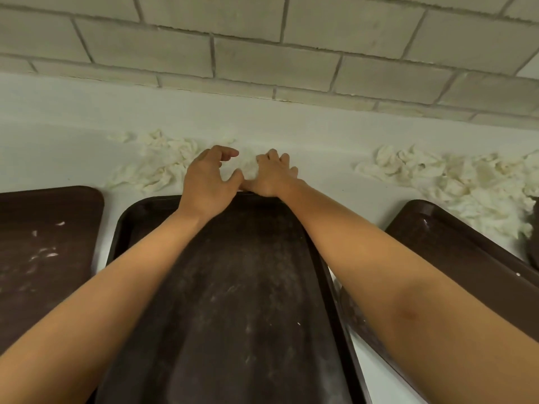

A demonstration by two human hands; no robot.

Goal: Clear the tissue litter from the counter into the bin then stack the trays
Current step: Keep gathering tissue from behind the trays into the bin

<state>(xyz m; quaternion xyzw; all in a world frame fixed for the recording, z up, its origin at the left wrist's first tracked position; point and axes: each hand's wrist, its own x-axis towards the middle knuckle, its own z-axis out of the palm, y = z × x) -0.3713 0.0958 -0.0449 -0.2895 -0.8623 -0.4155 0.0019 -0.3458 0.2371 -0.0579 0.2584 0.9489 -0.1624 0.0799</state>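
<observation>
Crumpled white tissue litter lies on the white counter (320, 147) in two heaps: a left heap (163, 161) and a bigger right heap (466, 185). Three dark brown trays sit along the near side: a left tray (43, 243), a middle tray (233, 287) and a right tray (455, 246). Both my arms stretch over the middle tray. My left hand (207, 176) hovers beside the left heap, its fingers curved and apart. My right hand (271, 176) curls its fingers and thumb around a tissue piece (248, 167) lying between the two hands.
A tiled brick-pattern wall (262, 53) rises right behind the counter. The trays carry small white tissue crumbs. A dark object (534, 228) peeks in at the far right edge, past the right heap. No bin is in view.
</observation>
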